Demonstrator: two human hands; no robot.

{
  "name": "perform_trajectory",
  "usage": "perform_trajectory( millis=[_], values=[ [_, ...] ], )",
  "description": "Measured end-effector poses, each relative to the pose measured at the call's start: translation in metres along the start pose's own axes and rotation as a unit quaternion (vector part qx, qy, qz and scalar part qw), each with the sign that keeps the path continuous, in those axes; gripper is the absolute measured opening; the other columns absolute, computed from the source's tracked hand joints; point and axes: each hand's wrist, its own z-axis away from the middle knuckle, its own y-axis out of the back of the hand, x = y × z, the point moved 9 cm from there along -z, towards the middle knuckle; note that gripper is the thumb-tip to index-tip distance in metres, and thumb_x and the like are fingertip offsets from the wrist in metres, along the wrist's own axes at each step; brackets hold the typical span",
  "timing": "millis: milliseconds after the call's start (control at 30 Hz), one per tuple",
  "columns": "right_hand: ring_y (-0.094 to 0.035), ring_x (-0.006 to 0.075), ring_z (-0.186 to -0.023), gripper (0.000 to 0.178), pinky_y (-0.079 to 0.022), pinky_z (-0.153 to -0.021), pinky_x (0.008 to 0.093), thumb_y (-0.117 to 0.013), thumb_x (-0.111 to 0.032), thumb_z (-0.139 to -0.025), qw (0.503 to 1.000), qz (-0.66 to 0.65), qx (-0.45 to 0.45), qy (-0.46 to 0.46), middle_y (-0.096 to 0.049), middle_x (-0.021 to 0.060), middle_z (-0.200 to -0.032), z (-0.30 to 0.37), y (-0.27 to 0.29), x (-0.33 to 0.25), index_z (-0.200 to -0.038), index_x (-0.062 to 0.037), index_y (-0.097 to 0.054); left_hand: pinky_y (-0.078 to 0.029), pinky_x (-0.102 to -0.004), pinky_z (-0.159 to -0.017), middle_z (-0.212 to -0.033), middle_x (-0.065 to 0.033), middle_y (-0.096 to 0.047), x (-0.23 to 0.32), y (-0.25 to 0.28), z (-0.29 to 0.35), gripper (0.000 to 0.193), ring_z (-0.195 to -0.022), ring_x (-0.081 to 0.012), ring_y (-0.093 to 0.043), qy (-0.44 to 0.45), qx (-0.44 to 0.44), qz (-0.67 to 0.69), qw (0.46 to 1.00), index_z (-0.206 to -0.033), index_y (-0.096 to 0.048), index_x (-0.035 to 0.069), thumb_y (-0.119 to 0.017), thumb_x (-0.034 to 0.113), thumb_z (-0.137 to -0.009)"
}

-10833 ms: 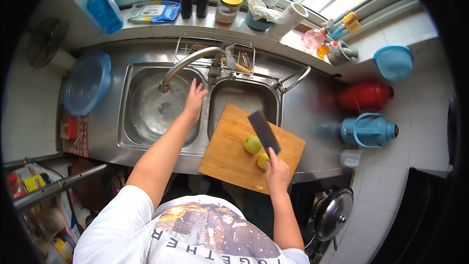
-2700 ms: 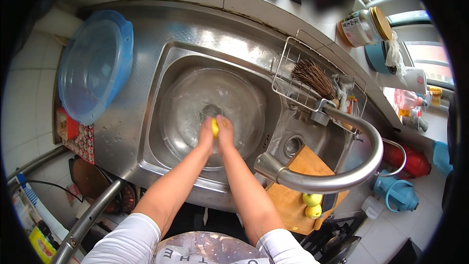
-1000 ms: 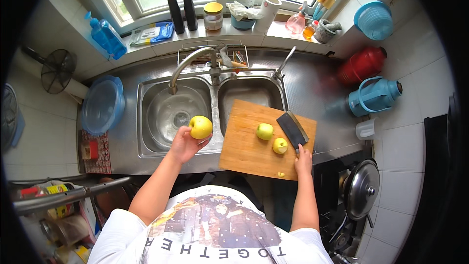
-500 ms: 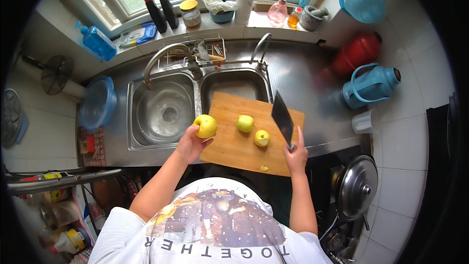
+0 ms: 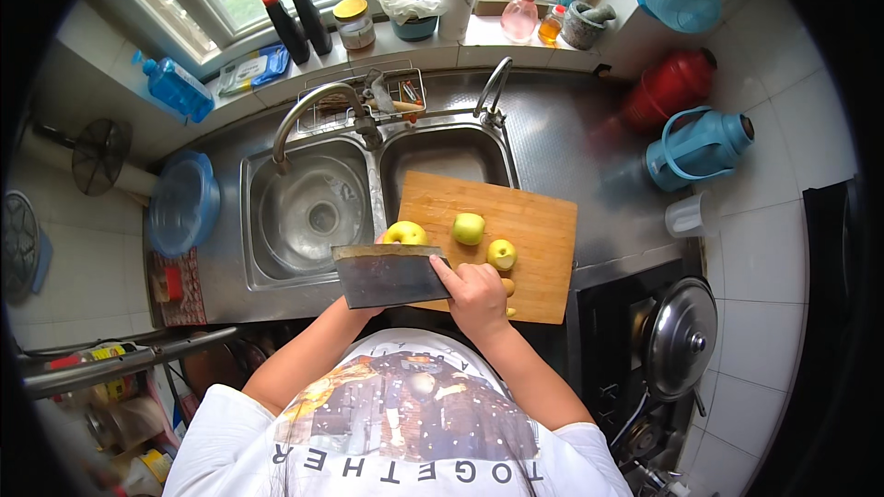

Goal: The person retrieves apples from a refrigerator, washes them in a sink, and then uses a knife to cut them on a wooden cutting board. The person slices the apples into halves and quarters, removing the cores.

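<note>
My right hand grips a broad-bladed cleaver, its index finger stretched along the blade. The blade lies across in front of my left hand and hides most of its fingers. A yellow apple shows just above the blade's upper edge, held in my left hand. Whether the blade touches it I cannot tell. On the wooden cutting board sit a whole green-yellow apple and another apple with a pale cut spot. A small cut-off piece lies near the board's front edge.
The board overlaps the right basin of a steel double sink; the left basin holds some water. Faucets stand behind. At right are a blue thermos, a white cup and a lidded pan on the stove.
My right hand has swung left with the cleaver, turning the blade crosswise before the held apple. My left hand and its apple have shifted slightly right.
</note>
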Motion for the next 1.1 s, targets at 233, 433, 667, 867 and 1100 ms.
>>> perform_trajectory(
  millis=[233, 433, 667, 867, 1100],
  values=[
    [-0.046, 0.0216, -0.054, 0.041, -0.036, -0.054, 0.0331, -0.056, 0.001, -0.066, 1.0, 0.019, -0.007, -0.002, -0.044, 0.0047, -0.058, -0.006, -0.004, -0.017, -0.104, -0.0103, -0.064, -0.046, -0.0297, -0.084, -0.111, -0.0022, -0.051, 0.028, -0.004, 0.007, 0.036, -0.101, -0.0132, -0.052, -0.096, 0.016, -0.166, 0.981, -0.122, -0.043, 0.013, -0.048, 0.03, -0.09],
    [-0.046, 0.0232, -0.055, 0.046, -0.036, -0.054, 0.0343, -0.056, 0.004, -0.063, 1.0, 0.016, 0.003, -0.025, -0.043, 0.0059, -0.059, -0.001, -0.011, -0.012, -0.106, -0.0099, -0.063, -0.046, -0.0296, -0.085, -0.112, -0.0029, -0.051, 0.028, 0.001, 0.013, 0.036, -0.102, -0.0132, -0.052, -0.035, 0.041, -0.033, 0.998, -0.123, -0.041, 0.015, -0.049, 0.025, -0.09],
    [-0.047, 0.0268, -0.057, 0.045, -0.038, -0.056, 0.0357, -0.057, 0.004, -0.066, 0.995, 0.025, -0.001, -0.095, -0.045, 0.0083, -0.063, 0.007, -0.022, -0.002, -0.108, -0.0113, -0.062, -0.039, -0.0299, -0.092, -0.118, -0.0049, -0.047, 0.025, 0.014, 0.011, 0.042, -0.109, -0.0149, -0.047, -0.091, 0.08, -0.136, 0.983, -0.129, -0.034, 0.013, -0.048, 0.021, -0.091],
    [-0.054, 0.03, -0.062, 0.031, -0.042, -0.058, 0.0371, -0.057, -0.006, -0.077, 0.969, -0.145, -0.007, -0.2, -0.053, 0.0132, -0.068, 0.016, -0.03, 0.016, -0.109, -0.0057, -0.059, -0.032, -0.03, -0.095, -0.12, -0.0074, -0.041, 0.029, 0.011, 0.006, 0.051, -0.112, -0.0169, -0.04, -0.072, 0.132, -0.195, 0.969, -0.132, -0.027, 0.01, -0.048, 0.021, -0.087],
    [-0.053, 0.0251, -0.056, 0.02, -0.041, -0.054, 0.0348, -0.057, -0.017, -0.084, 0.863, -0.337, -0.04, -0.373, -0.055, 0.0163, -0.064, 0.037, -0.049, 0.046, -0.082, 0.0035, -0.057, -0.034, -0.0289, -0.086, -0.118, -0.0031, -0.046, 0.022, 0.0, 0.004, 0.053, -0.107, -0.0142, -0.043, -0.051, 0.064, -0.128, 0.988, -0.13, -0.032, 0.013, -0.051, 0.029, -0.082]
  ],
)
